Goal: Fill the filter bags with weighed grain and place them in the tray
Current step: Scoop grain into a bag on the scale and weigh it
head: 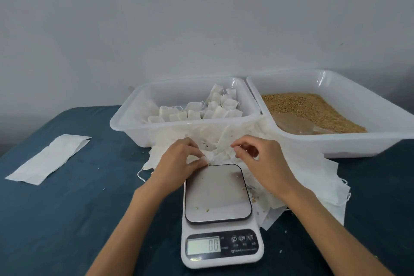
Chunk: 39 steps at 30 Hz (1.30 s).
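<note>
**Bag in my left hand, scale at zero**

The scale (218, 213) sits in front of me and its display reads 00; the buttons beside it show a power sign, M and T, and the small print under them is too blurred to read. A few grains lie on its plate.

My left hand (179, 163) pinches a small crumpled bag (209, 158) just past the plate's far left corner. My right hand (261, 159) has its fingers curled above the loose pile of empty bags (313, 175); whether they hold a string or a bag I can't tell.

Filled bags lie in the tray (134, 119) straight ahead. The grain (313, 110) fills the bin (369, 141) on the right, whose edge is cut off. A scoop-like shape in it is hard to make out. A folded sheet (48, 159) lies far left on the blue table (67, 219).
</note>
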Each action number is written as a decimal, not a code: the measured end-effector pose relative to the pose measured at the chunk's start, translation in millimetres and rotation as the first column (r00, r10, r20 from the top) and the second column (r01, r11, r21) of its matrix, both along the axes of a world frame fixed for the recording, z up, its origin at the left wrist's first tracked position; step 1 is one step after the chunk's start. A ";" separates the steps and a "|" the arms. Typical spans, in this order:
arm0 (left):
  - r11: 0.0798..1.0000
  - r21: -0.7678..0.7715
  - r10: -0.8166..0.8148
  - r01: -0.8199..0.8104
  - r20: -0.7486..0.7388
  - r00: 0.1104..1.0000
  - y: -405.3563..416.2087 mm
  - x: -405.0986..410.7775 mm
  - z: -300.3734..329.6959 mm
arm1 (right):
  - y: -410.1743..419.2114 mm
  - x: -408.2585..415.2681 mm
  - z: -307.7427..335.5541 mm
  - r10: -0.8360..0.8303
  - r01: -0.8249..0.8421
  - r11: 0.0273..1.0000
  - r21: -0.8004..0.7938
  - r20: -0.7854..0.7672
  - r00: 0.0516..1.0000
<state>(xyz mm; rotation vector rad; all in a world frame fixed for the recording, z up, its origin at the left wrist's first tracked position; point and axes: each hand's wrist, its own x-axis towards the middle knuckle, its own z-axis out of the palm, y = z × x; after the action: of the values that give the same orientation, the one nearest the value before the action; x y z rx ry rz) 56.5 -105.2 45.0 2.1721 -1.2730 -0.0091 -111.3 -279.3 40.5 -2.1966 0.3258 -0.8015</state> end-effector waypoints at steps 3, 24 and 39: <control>0.994 -0.102 0.035 -0.034 0.003 0.999 -0.4 -3.3 -2.5 | 1.1 2.8 -7.0 0.021 -0.022 0.999 -0.036 -0.030 0.999; 0.864 -0.487 -0.036 -0.128 -0.313 0.949 -5.1 -30.5 3.4 | 2.5 4.1 -10.9 0.025 -0.026 0.999 -0.028 -0.020 0.999; 0.779 -0.583 -0.339 -0.229 -0.700 0.628 -8.7 -31.5 2.5 | 8.6 -6.6 14.1 0.025 -0.043 0.990 0.134 0.129 0.991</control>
<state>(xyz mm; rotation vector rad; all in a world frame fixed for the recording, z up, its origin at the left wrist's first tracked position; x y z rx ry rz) 25.0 -113.9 47.5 1.2540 -0.6596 -0.4545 -118.0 -270.8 54.6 -2.0083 0.2708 -0.8700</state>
